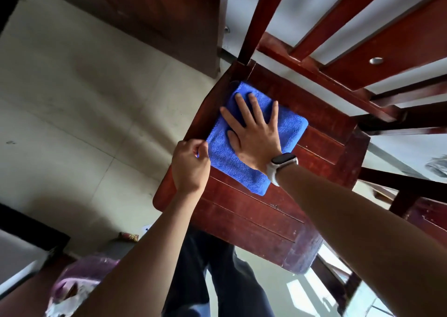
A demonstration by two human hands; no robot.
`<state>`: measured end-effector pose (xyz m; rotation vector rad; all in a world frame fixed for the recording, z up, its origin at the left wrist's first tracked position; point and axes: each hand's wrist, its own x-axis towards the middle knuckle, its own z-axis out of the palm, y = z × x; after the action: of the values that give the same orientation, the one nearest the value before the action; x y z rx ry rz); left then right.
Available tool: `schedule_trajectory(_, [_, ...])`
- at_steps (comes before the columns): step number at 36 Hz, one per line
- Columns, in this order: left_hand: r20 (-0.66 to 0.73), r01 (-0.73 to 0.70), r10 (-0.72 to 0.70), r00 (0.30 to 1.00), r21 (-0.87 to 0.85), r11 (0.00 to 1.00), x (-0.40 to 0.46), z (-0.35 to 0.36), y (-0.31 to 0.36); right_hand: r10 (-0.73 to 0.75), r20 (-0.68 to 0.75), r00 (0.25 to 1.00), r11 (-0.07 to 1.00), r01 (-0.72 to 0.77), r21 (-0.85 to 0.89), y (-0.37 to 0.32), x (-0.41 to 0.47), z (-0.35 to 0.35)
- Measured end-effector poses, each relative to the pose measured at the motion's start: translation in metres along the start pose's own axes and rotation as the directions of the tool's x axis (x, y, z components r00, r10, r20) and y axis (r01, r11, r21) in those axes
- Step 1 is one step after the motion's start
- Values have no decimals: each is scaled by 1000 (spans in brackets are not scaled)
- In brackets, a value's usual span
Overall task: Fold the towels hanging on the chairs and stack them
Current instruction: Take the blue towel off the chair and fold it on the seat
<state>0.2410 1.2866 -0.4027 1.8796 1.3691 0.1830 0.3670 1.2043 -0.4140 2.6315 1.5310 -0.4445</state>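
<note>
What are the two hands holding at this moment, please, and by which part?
The left hand pinches the blue towel at its near left corner, on the chair seat. The right hand only presses flat on the towel's middle, gripping nothing.

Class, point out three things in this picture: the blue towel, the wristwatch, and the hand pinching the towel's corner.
blue towel (289, 125): head view, bare cloth right of the flat hand.
wristwatch (283, 161): head view, its dark face on the right wrist.
left hand (191, 163): head view, back of the hand.
</note>
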Motion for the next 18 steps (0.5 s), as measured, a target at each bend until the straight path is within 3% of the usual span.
schedule_trajectory(4, [35,-52,49,998,110,993,7,-1,-4,-15,14,1000,1000,15,15,3,1,3])
schedule_trajectory(7, [5,-211,216,976,232,949,3,-3,-1,-17,-92,996,997,24,74,9,-9,-7])
schedule_trajectory(9, [38,-361,370,928,333,871,-4,-2,7,62,-191,980,992,-39,120,20,-23,-13])
schedule_trajectory(13, [316,-654,573,756,402,641,-16,9,10,185,-229,956,981,-166,101,37,-45,-9])
schedule_trajectory(15, [443,-740,594,672,411,532,-15,17,8,206,-194,959,978,-197,67,41,-46,-6])
schedule_trajectory(18, [497,-770,589,638,419,482,-8,25,2,213,-120,970,977,-212,18,46,-43,0])
